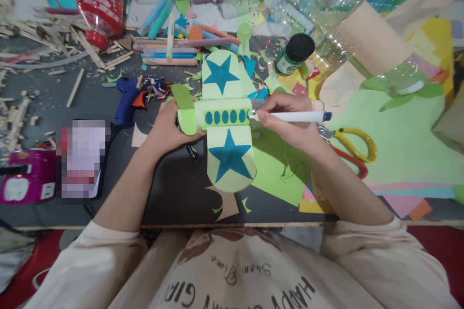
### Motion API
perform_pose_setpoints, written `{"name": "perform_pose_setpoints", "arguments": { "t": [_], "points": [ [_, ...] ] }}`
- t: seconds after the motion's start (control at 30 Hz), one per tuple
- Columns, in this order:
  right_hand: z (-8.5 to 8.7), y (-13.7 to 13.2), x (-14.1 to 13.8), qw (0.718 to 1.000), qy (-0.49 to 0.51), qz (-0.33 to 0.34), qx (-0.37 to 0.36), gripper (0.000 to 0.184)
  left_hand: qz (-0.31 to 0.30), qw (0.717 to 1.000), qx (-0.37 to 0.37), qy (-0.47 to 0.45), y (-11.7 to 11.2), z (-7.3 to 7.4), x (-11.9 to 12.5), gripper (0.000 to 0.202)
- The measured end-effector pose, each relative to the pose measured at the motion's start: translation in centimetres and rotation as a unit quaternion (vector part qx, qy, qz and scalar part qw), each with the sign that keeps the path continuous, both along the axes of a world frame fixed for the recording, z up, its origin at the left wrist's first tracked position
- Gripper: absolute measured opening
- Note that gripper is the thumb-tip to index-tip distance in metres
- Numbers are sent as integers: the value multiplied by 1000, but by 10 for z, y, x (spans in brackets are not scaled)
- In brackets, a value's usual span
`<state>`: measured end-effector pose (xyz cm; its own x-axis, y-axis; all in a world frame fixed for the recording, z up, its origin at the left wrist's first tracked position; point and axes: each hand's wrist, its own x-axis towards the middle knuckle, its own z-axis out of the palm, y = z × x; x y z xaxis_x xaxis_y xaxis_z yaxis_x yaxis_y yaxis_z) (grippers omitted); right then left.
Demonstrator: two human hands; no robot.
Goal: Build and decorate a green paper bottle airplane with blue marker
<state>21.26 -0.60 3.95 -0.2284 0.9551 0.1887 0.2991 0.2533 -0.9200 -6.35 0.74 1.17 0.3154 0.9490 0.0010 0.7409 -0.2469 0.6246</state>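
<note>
A pale green paper airplane (226,118) lies across the dark table, with a blue star on each wing and a row of blue ovals along its body. My left hand (168,128) is closed around the tail end of the body. My right hand (290,120) pinches a white marker (293,116) with a blue cap end; its tip touches the body just right of the last oval.
Yellow and red scissors (353,147) lie right of my right hand on green paper sheets (398,145). A blue glue gun (125,99), a black-capped jar (294,53), coloured paper rolls (170,53), wooden sticks (76,46) and clear plastic bottles (105,0) crowd the table.
</note>
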Motion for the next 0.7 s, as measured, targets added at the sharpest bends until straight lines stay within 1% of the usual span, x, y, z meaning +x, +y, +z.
{"name": "perform_pose_setpoints", "arguments": {
  "t": [0.13, 0.3, 0.5, 0.7],
  "points": [
    [0, 2, 3, 1000, 4, 23, -5, 24, -2, 1000, -2, 1, 0, 1, 0, 64],
    [2, 5, 5, 998, -2, 44, -33, 23, -4, 1000, 3, -3, 0, 1, 0, 60],
    [-1, 5, 4, 997, 53, -13, -54, 22, -2, 1000, 13, -3, 0, -2, -1, 63],
    [1, 3, 1, 998, 34, -31, -45, 26, -10, 1000, 11, 13, 0, -1, -1, 62]
  ]
}}
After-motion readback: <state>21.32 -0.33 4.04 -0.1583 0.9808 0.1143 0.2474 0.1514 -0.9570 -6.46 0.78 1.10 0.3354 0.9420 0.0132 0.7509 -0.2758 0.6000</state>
